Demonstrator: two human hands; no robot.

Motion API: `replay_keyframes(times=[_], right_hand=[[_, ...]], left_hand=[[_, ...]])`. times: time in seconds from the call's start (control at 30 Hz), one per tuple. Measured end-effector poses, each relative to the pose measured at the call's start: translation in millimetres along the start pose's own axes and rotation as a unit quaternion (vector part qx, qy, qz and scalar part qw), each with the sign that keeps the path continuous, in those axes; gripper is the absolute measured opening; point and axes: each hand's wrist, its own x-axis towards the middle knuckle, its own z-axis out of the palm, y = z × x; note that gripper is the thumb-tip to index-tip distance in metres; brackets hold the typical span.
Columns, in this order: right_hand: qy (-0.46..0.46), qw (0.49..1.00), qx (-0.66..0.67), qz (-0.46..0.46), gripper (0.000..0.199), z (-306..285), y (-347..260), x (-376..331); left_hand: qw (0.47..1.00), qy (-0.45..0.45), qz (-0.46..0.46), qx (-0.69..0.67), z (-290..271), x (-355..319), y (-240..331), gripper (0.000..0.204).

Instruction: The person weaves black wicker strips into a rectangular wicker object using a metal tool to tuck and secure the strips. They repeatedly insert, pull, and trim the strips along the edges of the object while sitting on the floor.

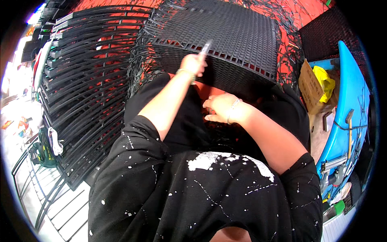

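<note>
The blade [206,47] held in the left hand [192,63] is smeared by motion blur, so its kind cannot be told. The fingertips of the right hand [221,108] are hidden in shadow under the black crate [225,44], and what is touched there cannot be made out. The crate's lower part is covered by the arms and lap. The stack of black grids [84,88] is cut off at the rim. Small items at the far left are too blurred to be identified.

Black plastic grid crate [238,44]: matt, ribbed. Blade [206,47]: shiny metal. Blue plastic tray [350,101]: glossy. Cardboard [309,86]: matt.
</note>
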Motion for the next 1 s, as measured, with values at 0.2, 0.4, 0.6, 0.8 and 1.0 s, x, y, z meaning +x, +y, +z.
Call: replay_keyframes(times=[0.2, 0.4, 0.6, 0.8, 1.0], right_hand=[[0.014, 1.0, -0.014, -0.001, 0.041, -5.3, -2.6, -2.4], [-0.02, 0.999, -0.016, 0.019, 0.042, -7.8, -2.8, -3.2], [0.002, 1.0, -0.011, 0.005, 0.039, -8.2, -2.9, -7.2], [-0.021, 1.0, -0.011, 0.02, 0.041, -5.2, -4.0, -2.9], [-0.029, 0.999, -0.014, 0.031, 0.042, -6.6, -2.3, -7.0]], left_hand=[[0.987, 0.063, -0.108, 0.102, -33.7, 32.7, -50.4, 0.052], [0.983, 0.07, -0.127, 0.11, -30.0, 39.9, -51.5, 0.053], [0.979, 0.098, -0.128, 0.123, -32.9, 30.9, -54.6, 0.051], [0.98, 0.1, -0.131, 0.114, -34.0, 31.7, -54.5, 0.05], [0.98, 0.084, -0.135, 0.121, -34.9, 34.4, -48.1, 0.05]])
